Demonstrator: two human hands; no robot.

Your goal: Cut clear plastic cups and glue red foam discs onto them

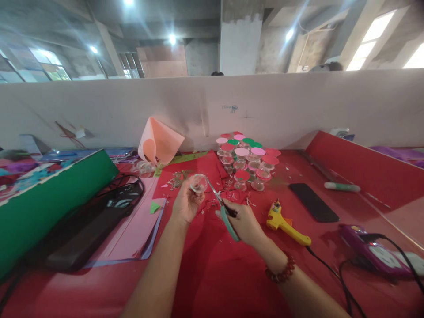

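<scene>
My left hand [186, 204] is closed around a small clear plastic cup [199, 183], its round rim turned up toward me. In my right hand [244, 221] is a pair of green-handled scissors [228, 223]. Their blades point up and left and end close to the cup's right rim; I cannot tell whether they touch it. Just beyond my hands, several clear cup-like pieces topped with pink, red and green discs [241, 153] stand in a cluster. Small scraps [177, 179] are strewn over the red sheet [195, 170] near the cup.
A yellow glue gun [286, 227], a black phone [314, 202] and a purple power strip [374, 251] lie at the right. Leftward are pink sheets [127, 234], a black bag [89, 225] and a green board [56, 207]. A white partition [132, 104] rises behind a curled peach sheet [162, 141].
</scene>
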